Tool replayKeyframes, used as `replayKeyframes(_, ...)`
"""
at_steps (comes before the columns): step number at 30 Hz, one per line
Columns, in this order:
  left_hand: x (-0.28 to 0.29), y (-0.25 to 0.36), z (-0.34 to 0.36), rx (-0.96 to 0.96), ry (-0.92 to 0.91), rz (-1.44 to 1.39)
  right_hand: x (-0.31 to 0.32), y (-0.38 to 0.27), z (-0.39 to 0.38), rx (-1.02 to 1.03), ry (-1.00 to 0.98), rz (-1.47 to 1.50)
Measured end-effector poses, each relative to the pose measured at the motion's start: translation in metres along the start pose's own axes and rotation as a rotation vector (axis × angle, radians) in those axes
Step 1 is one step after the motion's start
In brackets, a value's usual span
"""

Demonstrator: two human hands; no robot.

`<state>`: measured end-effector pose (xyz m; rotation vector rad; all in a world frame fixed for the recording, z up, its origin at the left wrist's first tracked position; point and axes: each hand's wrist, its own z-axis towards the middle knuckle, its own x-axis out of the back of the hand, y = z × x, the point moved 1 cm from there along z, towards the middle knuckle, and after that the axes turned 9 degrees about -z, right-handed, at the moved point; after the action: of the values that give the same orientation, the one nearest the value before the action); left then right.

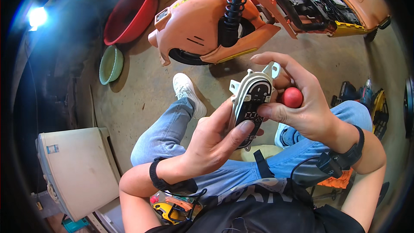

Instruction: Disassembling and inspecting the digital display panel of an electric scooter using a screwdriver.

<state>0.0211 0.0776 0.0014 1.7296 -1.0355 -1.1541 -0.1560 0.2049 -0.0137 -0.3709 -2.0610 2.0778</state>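
Above my lap I hold an instrument display panel (252,108), a long oval unit with a glossy black face and a pale housing with mounting tabs. My left hand (211,142) grips its lower end, the thumb on the black face. My right hand (302,99) closes round the upper right side, thumb pressing the face's edge. Tucked into the right hand is also a red rounded knob (292,97), perhaps the end of a tool handle; the rest of it is hidden behind the fingers.
Ahead stands an orange electric scooter (194,21), its rear compartment open with wiring (332,8) showing. A red basin (131,13) and a pale green basin (111,64) are at the far left. A beige case (77,168) sits near left; power tools (360,92) lie at right.
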Motion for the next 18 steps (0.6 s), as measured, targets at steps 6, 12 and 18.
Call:
replayKeyframes(6,0.0009,-0.0013,-0.0004,-0.011,0.001,0.088,-0.0010,-0.0026,0.0001,-0.054,-0.009,0.033)
replayKeyframes(12,-0.0043,0.0052,0.0018,0.033,0.010,-0.206,0.0011,-0.0032,0.0005,-0.064,-0.022,0.011)
replayKeyframes(18,-0.0023,0.0052,0.0040,0.020,0.054,-0.272,-0.0063,-0.0028,-0.0009,0.015,0.028,0.011)
